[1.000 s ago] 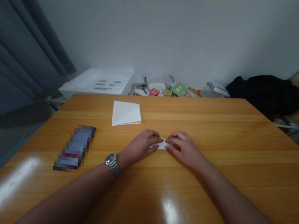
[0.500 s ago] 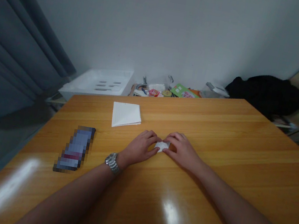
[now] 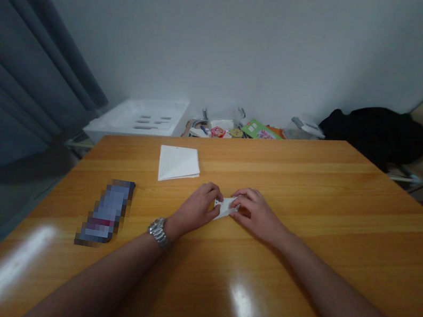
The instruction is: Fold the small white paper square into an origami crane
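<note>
Between my two hands is a small piece of white paper (image 3: 225,207), low over the wooden table (image 3: 310,197). My left hand (image 3: 200,208), with a metal watch (image 3: 159,231) on its wrist, pinches the paper's left edge between thumb and fingers. At the opposite edge my right hand (image 3: 253,211) grips the paper with curled fingers, covering that side of it. Beyond my left hand, a stack of white paper sheets (image 3: 179,164) lies flat on the table.
A pixelated phone (image 3: 107,211) lies at the table's left. Past the far edge stand a white plastic tray (image 3: 149,115), a green booklet (image 3: 259,129), a clear container (image 3: 303,129) and several small items. A black cloth heap (image 3: 373,134) is at the back right.
My left hand's fingers have shifted slightly left, away from the right hand. More of the small paper shows between the hands, and it looks wider than before.
</note>
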`<state>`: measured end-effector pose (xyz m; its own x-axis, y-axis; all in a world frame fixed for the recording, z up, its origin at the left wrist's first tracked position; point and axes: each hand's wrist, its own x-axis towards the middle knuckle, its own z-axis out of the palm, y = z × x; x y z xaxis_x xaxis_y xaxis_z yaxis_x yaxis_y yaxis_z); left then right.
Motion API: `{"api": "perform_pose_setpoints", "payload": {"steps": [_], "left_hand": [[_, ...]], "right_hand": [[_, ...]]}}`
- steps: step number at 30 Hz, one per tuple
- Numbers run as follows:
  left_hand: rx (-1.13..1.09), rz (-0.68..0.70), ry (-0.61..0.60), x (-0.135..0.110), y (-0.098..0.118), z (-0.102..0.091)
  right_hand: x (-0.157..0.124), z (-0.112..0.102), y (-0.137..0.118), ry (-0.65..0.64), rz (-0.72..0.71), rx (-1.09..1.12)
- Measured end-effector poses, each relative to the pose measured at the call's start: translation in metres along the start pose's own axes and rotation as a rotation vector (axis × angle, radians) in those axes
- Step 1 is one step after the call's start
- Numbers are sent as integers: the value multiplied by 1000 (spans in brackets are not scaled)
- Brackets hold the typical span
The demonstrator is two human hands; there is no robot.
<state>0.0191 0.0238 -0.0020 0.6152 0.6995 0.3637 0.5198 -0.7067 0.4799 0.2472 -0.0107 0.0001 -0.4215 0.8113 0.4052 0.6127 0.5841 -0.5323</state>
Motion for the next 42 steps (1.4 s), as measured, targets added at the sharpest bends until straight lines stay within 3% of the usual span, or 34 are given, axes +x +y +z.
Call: {"api": "perform_pose_setpoints", "payload": {"steps": [9,24,33,42], "left_hand": [[19,-7,-7,-1,0,-1],[61,30,-17,-3,-1,0],[64,24,-10,-2,2,0],[-30,-3,-23,-1,2,-4]], "right_hand": [[-1,-1,3,-63,-69,30],[-1,-6,19,-93,-41,-81],[1,-1,11,6,22,-91],[1,-1,11,-64,-70,58]]}}
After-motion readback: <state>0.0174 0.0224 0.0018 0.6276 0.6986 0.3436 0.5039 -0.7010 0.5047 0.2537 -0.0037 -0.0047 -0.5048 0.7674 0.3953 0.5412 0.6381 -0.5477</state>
